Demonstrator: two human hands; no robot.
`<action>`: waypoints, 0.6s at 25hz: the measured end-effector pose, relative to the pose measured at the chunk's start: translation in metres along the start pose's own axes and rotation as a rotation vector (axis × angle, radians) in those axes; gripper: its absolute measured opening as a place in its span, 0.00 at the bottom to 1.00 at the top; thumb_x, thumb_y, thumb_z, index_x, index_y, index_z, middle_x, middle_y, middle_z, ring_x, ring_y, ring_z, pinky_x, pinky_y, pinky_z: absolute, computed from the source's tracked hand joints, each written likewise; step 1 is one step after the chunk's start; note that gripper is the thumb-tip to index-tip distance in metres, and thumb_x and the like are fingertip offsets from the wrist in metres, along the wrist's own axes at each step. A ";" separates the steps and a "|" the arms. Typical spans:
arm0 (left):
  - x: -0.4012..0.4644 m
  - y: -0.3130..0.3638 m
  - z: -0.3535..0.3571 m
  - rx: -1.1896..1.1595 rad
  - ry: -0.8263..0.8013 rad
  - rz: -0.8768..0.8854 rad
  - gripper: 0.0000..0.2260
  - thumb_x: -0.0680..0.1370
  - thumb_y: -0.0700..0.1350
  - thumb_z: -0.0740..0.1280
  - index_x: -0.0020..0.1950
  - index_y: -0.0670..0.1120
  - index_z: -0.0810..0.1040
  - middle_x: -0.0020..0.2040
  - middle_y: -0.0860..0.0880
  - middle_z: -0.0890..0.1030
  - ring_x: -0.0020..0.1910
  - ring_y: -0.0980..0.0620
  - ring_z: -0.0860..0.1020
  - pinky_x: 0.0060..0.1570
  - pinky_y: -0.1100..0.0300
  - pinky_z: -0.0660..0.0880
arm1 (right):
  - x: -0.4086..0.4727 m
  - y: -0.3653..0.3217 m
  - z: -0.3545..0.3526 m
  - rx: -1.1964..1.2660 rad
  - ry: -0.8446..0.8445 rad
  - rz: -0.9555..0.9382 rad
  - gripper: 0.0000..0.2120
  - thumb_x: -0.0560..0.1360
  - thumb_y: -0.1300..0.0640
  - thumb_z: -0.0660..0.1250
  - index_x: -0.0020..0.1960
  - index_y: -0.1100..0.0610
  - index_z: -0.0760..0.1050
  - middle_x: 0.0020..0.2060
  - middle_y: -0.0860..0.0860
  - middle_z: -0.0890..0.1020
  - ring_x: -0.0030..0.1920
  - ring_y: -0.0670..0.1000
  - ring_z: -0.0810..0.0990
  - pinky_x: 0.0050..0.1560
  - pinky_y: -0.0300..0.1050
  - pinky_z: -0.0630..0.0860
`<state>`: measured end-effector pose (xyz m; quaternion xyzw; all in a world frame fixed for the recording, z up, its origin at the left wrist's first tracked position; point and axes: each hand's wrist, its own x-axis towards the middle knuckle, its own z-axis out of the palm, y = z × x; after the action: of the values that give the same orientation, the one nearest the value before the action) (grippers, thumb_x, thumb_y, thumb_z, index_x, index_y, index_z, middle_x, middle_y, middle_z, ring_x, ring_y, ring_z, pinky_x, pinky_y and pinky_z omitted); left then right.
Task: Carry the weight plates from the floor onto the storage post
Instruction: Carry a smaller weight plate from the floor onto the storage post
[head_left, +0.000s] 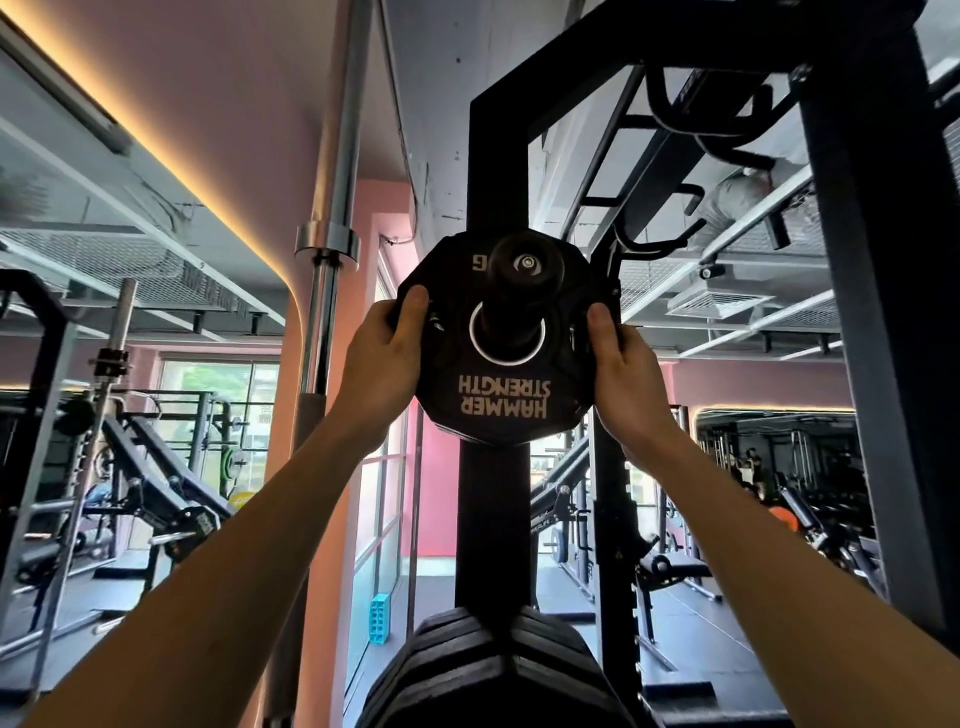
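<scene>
A small black weight plate (501, 400), lettered HAMMER STRENGTH upside down, hangs at head height with its centre hole threaded over the black storage post (524, 270) that sticks out from the rack upright (496, 171). My left hand (384, 358) grips the plate's left edge. My right hand (621, 364) grips its right edge. Both arms reach up and forward. A stack of larger black plates (493, 670) sits on a lower peg right below, at the bottom middle.
A chrome barbell (332, 218) stands upright just left of the plate. The black rack frame (878, 312) rises on the right. Benches and racks (156, 499) fill the gym floor on the left and far right. A teal block (380, 618) lies on the floor by the window.
</scene>
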<state>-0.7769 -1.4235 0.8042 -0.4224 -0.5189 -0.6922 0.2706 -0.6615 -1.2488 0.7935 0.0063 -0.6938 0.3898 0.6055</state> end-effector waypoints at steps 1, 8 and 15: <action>-0.003 0.002 0.000 0.012 0.009 -0.006 0.21 0.81 0.60 0.58 0.59 0.44 0.75 0.49 0.51 0.80 0.46 0.55 0.79 0.42 0.62 0.71 | -0.001 -0.001 -0.001 -0.020 -0.013 0.014 0.40 0.68 0.24 0.52 0.58 0.56 0.77 0.49 0.51 0.84 0.51 0.51 0.82 0.59 0.57 0.77; -0.060 0.000 -0.017 0.080 -0.099 -0.142 0.17 0.82 0.57 0.59 0.61 0.44 0.71 0.46 0.48 0.80 0.40 0.50 0.82 0.38 0.58 0.79 | -0.048 -0.009 -0.026 -0.160 -0.205 0.125 0.27 0.80 0.38 0.54 0.55 0.63 0.73 0.37 0.63 0.84 0.33 0.60 0.84 0.37 0.54 0.83; -0.177 -0.024 -0.048 0.261 -0.240 -0.261 0.08 0.79 0.54 0.65 0.48 0.50 0.74 0.41 0.50 0.80 0.37 0.49 0.80 0.39 0.56 0.74 | -0.154 0.009 -0.054 -0.342 -0.262 0.208 0.22 0.81 0.41 0.58 0.46 0.59 0.76 0.34 0.53 0.82 0.33 0.51 0.81 0.41 0.49 0.79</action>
<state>-0.7235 -1.4728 0.6341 -0.3923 -0.6829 -0.5931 0.1673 -0.5793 -1.2842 0.6568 -0.1174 -0.8194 0.3227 0.4589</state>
